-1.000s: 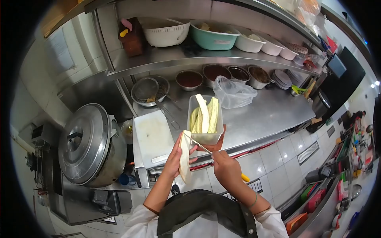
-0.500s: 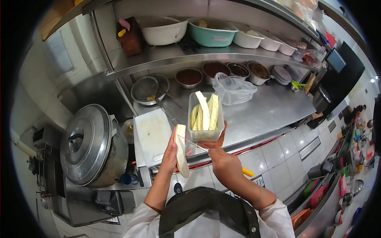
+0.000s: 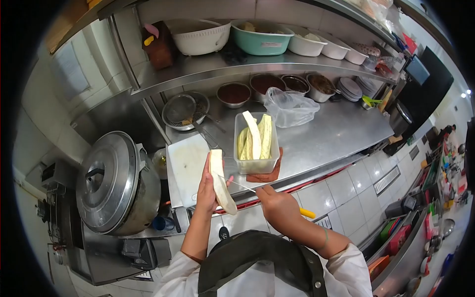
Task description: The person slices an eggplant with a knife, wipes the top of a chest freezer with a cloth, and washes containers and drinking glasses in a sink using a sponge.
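Note:
My left hand [image 3: 206,190] is wrapped round a long, pale peeled vegetable [image 3: 220,184], held nearly upright in front of the counter. In my right hand [image 3: 277,205] is a thin-bladed tool [image 3: 308,213] with a yellow handle, its metal tip touching or close to the vegetable's side. Beyond my hands, a clear plastic container [image 3: 257,166] holds several similar pale yellow-green pieces, one leaning taller than the others. Under the container lies a reddish-brown cloth [image 3: 267,176]. A white cutting board [image 3: 189,166] is just behind my left hand.
A large lidded pot [image 3: 111,180] stands at the left. Strainers [image 3: 183,111], bowls of dark sauce [image 3: 233,94] and a clear plastic bag [image 3: 291,108] are at the counter's back. Tubs, one green [image 3: 262,41], line the shelf above. A person is far off at the right.
My left hand and the vegetable have moved left and slightly up. The tool's tip has shifted from near the vegetable's top to lower along its side.

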A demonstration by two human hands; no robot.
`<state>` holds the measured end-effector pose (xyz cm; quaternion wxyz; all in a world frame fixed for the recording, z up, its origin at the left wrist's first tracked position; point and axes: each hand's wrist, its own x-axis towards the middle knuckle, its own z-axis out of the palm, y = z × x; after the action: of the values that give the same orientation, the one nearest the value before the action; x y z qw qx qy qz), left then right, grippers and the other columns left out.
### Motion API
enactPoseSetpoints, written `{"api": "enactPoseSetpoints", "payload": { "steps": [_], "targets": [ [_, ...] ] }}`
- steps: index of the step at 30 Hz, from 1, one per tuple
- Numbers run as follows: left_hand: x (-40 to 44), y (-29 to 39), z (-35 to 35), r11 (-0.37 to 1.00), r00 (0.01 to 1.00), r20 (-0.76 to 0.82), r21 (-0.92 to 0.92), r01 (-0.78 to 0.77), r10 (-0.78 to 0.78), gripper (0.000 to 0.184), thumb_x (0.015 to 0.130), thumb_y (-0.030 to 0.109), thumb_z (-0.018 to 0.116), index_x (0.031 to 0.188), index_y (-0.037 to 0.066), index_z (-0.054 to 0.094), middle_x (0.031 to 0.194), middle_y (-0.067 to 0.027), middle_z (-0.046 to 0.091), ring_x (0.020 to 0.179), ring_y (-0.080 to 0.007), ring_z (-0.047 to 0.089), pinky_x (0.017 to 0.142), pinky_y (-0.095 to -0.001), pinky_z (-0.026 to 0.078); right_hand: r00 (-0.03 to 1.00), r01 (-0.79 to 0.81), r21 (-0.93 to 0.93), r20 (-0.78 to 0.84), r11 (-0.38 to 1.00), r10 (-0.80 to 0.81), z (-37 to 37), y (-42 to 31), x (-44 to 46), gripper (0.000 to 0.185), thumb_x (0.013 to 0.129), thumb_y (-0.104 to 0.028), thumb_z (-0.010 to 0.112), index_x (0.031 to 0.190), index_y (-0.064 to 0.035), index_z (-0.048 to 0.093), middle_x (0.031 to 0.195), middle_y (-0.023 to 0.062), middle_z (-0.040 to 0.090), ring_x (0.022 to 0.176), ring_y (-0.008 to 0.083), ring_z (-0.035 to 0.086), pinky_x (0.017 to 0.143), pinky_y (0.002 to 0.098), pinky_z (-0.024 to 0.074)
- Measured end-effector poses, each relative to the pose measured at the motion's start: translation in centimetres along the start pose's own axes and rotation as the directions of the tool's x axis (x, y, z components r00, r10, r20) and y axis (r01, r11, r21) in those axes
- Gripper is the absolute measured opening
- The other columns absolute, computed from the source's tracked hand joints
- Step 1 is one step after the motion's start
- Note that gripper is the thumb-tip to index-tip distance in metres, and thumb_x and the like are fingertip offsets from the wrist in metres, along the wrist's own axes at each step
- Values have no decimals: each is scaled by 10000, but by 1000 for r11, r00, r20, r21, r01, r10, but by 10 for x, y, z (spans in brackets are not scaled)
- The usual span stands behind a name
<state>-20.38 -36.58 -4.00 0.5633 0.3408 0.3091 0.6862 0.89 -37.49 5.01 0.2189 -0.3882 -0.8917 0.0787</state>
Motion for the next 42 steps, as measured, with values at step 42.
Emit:
{"api": "enactPoseSetpoints", "payload": {
  "steps": [42],
  "targets": [
    [14,25,-12,986,998,-65,-165,10,-21,632,940,542,322,1456,197,202,1488,-20,272,1378,-194,241,1041,-559,273,969,81,-62,238,995,-64,-16,-10,-31,164,707,-54,555,865,-75,521,786,64,542,545,252,593,463,388,465]
  ]
}}
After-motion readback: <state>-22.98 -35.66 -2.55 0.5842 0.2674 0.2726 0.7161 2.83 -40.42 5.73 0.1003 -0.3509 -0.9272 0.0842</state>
